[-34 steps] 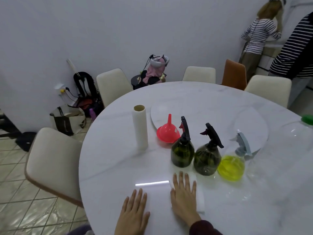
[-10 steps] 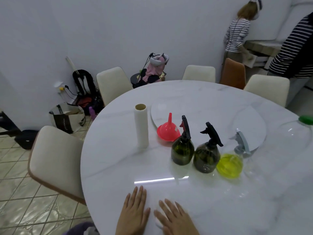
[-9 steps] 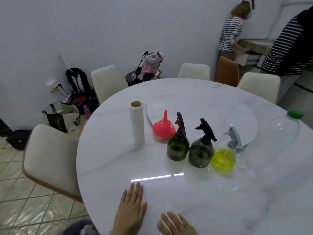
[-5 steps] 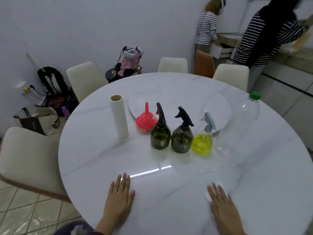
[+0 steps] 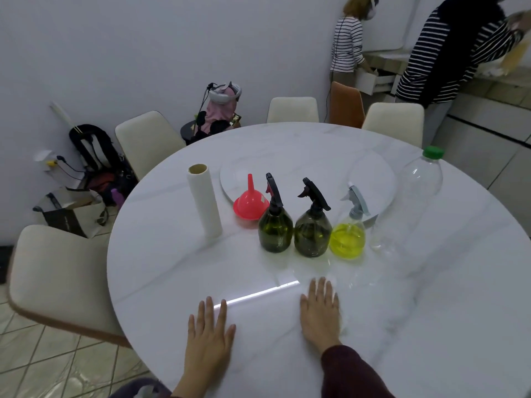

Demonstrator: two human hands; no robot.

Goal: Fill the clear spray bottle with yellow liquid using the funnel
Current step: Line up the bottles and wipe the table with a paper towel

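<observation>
A clear spray bottle [image 5: 347,239] with a grey trigger stands upright on the white marble table [image 5: 431,311], its round belly holding yellow liquid. A red funnel [image 5: 251,203] sits mouth-down behind the row of bottles, to the left. A large clear plastic bottle [image 5: 413,196] with a green cap stands to the right of the spray bottle and looks empty. My left hand [image 5: 208,331] lies flat on the table near the front edge. My right hand [image 5: 320,311] also lies flat, fingers straight, in front of the bottles; a faint pale sheet edge shows beside it.
Two dark green spray bottles [image 5: 275,231] [image 5: 312,234] stand left of the yellow one. A paper towel roll [image 5: 204,205] stands upright further left. A round turntable disc [image 5: 301,170] lies behind. Cream chairs [image 5: 57,277] ring the table; two people in striped tops [image 5: 448,53] work at the back right.
My right hand has slid left and forward across the table, from the right side to just in front of the bottles. My left hand has stayed flat in place.
</observation>
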